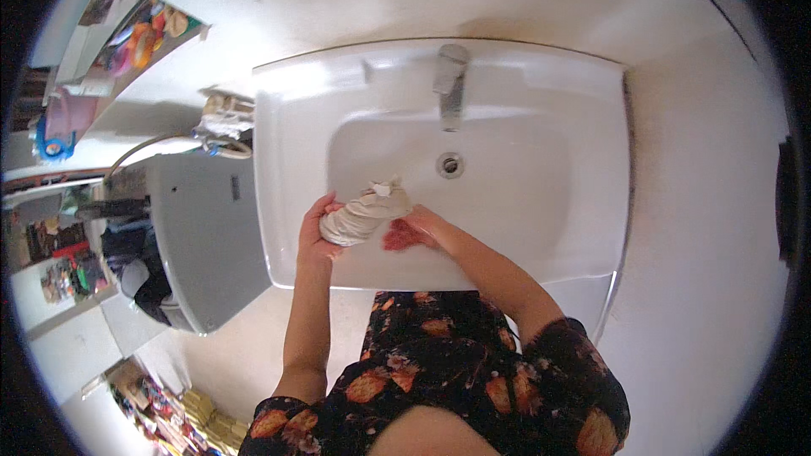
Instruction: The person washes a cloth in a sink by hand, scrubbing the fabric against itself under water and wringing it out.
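Note:
A twisted, bunched off-white cloth (363,215) is held over the near left part of the white sink (515,203). My left hand (319,228) is closed around its left end, with the thumb on the far side. The cloth's loose end points up and to the right, toward the drain (450,165). Beside its right end, my right hand (412,230) is low over the basin, reddened and somewhat blurred. Its fingers look loosely apart and point left, with nothing seen in them. Whether it touches the cloth's underside is hidden.
A chrome faucet (451,84) stands at the sink's back edge. Left of the sink is a grey appliance (207,236) with dark clothes (144,262) at its left side. A shelf with colourful items (139,46) is at the upper left. Walls border the sink behind and right.

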Motion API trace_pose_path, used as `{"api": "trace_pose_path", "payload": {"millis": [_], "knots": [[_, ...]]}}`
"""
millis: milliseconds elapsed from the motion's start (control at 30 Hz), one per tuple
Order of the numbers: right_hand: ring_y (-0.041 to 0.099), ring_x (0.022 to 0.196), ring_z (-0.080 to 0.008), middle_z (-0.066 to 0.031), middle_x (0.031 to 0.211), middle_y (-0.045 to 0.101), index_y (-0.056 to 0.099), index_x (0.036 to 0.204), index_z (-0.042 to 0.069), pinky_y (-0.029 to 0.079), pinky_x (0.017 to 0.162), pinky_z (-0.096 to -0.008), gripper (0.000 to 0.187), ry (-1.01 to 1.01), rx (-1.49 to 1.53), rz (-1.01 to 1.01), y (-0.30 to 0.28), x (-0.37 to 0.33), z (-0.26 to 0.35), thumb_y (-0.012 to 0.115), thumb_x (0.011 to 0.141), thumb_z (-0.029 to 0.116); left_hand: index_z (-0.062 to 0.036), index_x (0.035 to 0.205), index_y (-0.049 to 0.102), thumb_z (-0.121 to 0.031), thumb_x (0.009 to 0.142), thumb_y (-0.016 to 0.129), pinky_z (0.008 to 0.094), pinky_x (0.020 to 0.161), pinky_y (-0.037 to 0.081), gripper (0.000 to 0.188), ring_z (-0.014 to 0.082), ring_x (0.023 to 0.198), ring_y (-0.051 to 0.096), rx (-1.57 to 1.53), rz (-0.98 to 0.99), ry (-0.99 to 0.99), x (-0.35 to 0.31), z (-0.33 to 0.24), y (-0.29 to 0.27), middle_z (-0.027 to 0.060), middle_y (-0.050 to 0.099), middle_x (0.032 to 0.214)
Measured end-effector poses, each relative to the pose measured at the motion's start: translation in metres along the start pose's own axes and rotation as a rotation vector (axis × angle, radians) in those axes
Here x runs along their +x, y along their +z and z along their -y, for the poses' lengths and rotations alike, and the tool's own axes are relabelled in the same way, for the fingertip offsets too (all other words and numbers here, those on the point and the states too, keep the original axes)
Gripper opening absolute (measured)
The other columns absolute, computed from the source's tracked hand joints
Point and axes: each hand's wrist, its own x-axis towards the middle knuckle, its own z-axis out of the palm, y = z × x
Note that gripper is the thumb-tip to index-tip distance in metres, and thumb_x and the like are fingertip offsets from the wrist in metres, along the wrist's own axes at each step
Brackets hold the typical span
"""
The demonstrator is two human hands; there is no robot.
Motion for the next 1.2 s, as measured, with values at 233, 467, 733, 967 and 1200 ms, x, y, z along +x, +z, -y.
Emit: {"api": "trace_pose_path", "payload": {"millis": [233,467,733,967,1200], "knots": [[0.062,0.062,-0.0209,-0.0091,0.067,0.062,0.053,0.084,0.001,0.05,0.061,-0.0346,0.019,-0.913,-0.828,-1.344,-0.199,-0.135,0.068,0.046,0.092,0.018,-0.0122,0.059,0.046,-0.01,0.086,0.057,0.0279,0.056,0.05,0.03,0.0128,0.053,0.054,0.023,0.012,-0.032,0.021,0.02,0.031,0.0,0.052,0.055],[0.066,0.072,-0.0183,-0.0106,0.076,0.069,0.07,0.079,0.0,0.052,0.071,-0.0275,0.025,-1.029,-0.306,-0.735,-0.163,0.01,0.107,0.058,0.083,0.021,-0.0113,0.06,0.045,-0.009,0.087,0.057,0.026,0.056,0.049,0.03,0.0113,0.058,0.055,0.021,0.084,-0.103,0.014,0.015,0.029,0.0006,0.051,0.056],[0.063,0.088,-0.0184,-0.0094,0.096,0.067,0.064,0.095,0.002,0.052,0.076,-0.0304,0.031,-0.61,0.261,0.153,0.01,0.085,0.101,0.055,0.089,0.031,-0.0128,0.062,0.046,-0.015,0.091,0.051,0.0269,0.054,0.048,0.03,0.0099,0.051,0.051,0.014,0.069,-0.036,0.002,0.004,0.044,-0.0032,0.05,0.055],[0.067,0.064,-0.027,-0.0182,0.074,0.065,0.059,0.087,-0.003,0.055,0.052,-0.0345,0.022,-0.065,-0.091,-0.327,-0.059,-0.038,-0.015,0.055,0.087,0.019,-0.0132,0.06,0.047,-0.009,0.088,0.054,0.0276,0.056,0.051,0.029,0.0107,0.051,0.053,0.02,0.096,-0.014,0.007,-0.001,0.043,-0.0027,0.052,0.055],[0.068,0.069,-0.0249,-0.0167,0.077,0.067,0.062,0.083,-0.004,0.057,0.061,-0.0335,0.023,-0.644,-0.003,-0.766,-0.181,-0.07,0.112,0.058,0.081,0.018,-0.005,0.079,0.061,-0.015,0.088,0.052,0.0397,0.072,0.058,0.017,0.0245,0.068,0.067,0.036,0.157,-0.067,0.025,-0.013,0.025,0.0064,0.065,0.066]]}}
